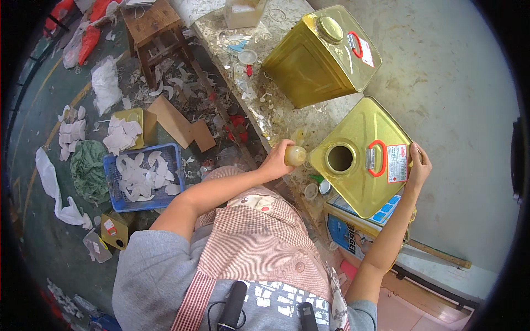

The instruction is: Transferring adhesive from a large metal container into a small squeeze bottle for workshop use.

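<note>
My left hand (277,160) grips a small translucent bottle (295,156) with yellowish contents, close beside the near corner of a large square gold tin can (359,190). That can has an uncapped round mouth (340,159), a red carrying handle (377,158) and a white label. At its far right edge, my right hand (420,165) is closed on the rim. Whether liquid is passing from can to bottle cannot be made out. Behind it stands a second gold can (314,60) with its round cap on.
The workbench (221,44) is stained and littered with scraps. A carton with blue print (345,234) sits below the held can. On the floor to the left are a blue basket (107,190) of white pieces, a wooden stool (152,25) and a green cloth bundle (88,171).
</note>
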Demonstrator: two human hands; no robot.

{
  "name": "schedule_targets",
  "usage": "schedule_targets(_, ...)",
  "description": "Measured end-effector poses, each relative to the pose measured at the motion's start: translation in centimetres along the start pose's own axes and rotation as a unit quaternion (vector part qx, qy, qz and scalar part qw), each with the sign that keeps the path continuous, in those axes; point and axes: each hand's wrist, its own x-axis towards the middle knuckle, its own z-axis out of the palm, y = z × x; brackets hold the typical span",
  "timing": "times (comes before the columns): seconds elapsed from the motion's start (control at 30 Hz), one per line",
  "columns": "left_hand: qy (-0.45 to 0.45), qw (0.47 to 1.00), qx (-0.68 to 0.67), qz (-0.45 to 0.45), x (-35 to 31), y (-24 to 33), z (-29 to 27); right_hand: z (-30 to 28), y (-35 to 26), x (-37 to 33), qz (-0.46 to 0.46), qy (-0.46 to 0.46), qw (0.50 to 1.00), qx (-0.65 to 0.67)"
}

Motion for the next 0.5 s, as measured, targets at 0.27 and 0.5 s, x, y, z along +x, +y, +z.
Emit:
schedule_targets(0.27,-0.008,1.0,-0.007,0.007,-0.08,-0.21,0.07,0.09,-0.07,0.02,0.0,0.002,1.0,-0.009)
schedule_targets(0.5,-0.001,1.0,0.008,0.017,-0.06,-0.34,0.15,0.26,0.1,0.2,-0.008,-0.003,1.0,0.001)
